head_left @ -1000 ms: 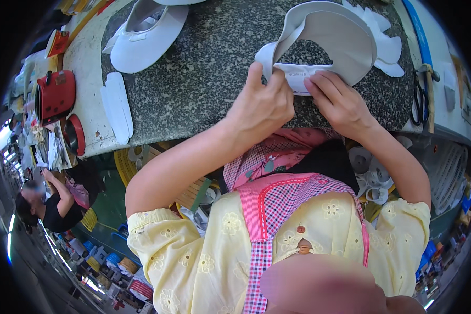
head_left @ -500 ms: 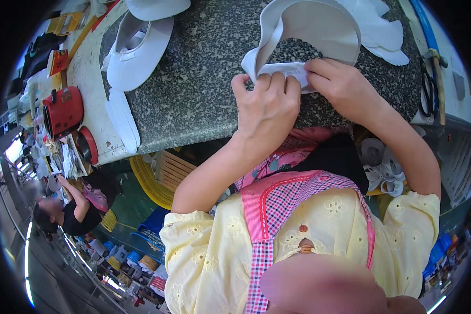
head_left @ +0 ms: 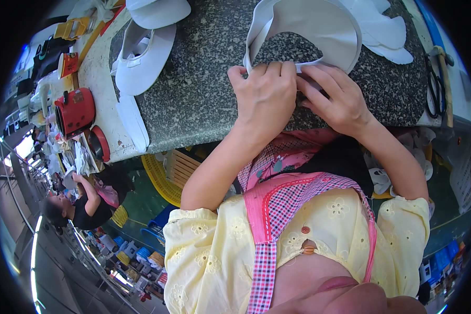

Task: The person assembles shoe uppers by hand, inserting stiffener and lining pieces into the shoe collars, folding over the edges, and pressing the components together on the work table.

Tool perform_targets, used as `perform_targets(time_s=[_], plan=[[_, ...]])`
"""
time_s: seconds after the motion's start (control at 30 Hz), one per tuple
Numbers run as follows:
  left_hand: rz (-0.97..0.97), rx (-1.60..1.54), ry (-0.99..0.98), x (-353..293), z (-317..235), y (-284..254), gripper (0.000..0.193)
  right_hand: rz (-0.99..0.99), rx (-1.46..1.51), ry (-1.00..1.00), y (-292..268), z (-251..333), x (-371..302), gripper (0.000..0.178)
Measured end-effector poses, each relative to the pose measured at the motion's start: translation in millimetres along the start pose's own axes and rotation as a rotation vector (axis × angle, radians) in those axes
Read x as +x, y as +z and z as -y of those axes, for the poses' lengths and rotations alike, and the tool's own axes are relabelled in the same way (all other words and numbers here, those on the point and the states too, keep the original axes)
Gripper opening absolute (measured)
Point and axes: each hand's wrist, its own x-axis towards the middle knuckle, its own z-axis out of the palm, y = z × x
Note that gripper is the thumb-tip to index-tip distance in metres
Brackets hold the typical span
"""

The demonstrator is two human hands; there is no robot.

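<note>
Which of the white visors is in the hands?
The visor right of centre: left hand and right hand hold its near edge; two upper-left visors lie apart.

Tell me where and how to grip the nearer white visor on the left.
Probably best to pinch the nearer visor by its broad brim, coming from the right: the brim's curved outer edge faces speckled stone, while the other visor crowds its far end and white strips lie by its near end.

soft even light, glowing tubes [head_left: 33, 256], warped dark edges
</note>
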Motion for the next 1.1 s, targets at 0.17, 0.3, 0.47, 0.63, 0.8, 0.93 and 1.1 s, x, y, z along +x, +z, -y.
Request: perform_targets(time_s=[0.17, 0.3, 0.47, 0.63, 0.8, 0.93, 1.1], plan=[[-0.086, 0.098, 0.024, -2, 1, 12, 0.005, 0.000, -0.057, 0.027, 5, 0, -9, 0.029], [-0.149, 0.171, 0.021, -8, 0, 20, 0.006, 0.019, -0.033, 0.073, 11, 2, -12, 0.035], [-0.114, 0.118, 0.050, -12, 1, 7, 0.011, -0.009, 0.034, 0.145, 11, 2, -11, 0.033], [0.048, -0.071, -0.015, -3, -4, -3, 0.019, -0.064, -0.001, 0.164, 15, 2, -12, 0.030], [0.041, -0.033, 0.047, -1, 2, -2, 0.012, -0.041, -0.006, 0.161, 21, 4, -13, 0.023], [0.057, 0.061, 0.106, 2, 5, 1, 0.009, -0.086, -0.085, 0.069, 25, -1, -15, 0.019], [-0.029, 0.063, 0.207, 5, 14, 6, 0.011, -0.002, -0.002, 0.096, 17, 3, -4, 0.036]])
